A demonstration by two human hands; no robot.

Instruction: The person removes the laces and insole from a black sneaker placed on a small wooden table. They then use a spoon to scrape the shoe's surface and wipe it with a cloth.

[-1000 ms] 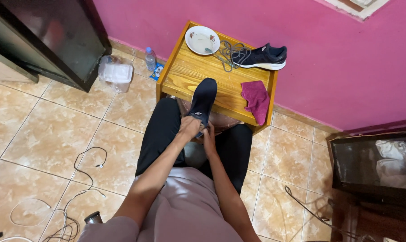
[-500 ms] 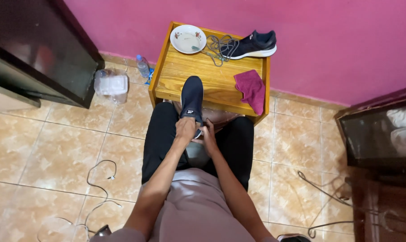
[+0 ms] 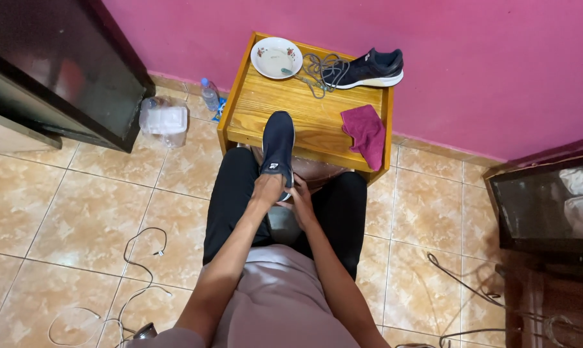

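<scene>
Near the middle of the frame, a dark navy knit shoe with a pale sole edge points up the picture, its toe over the front edge of the wooden counter. The left hand grips its heel, fingers curled closed around it; the right hand presses against the heel's other side, grip partly hidden. On the glossy counter, a crumpled magenta cloth lies right; at its far edge sit a round white bowl, tangled grey laces and a matching shoe.
</scene>
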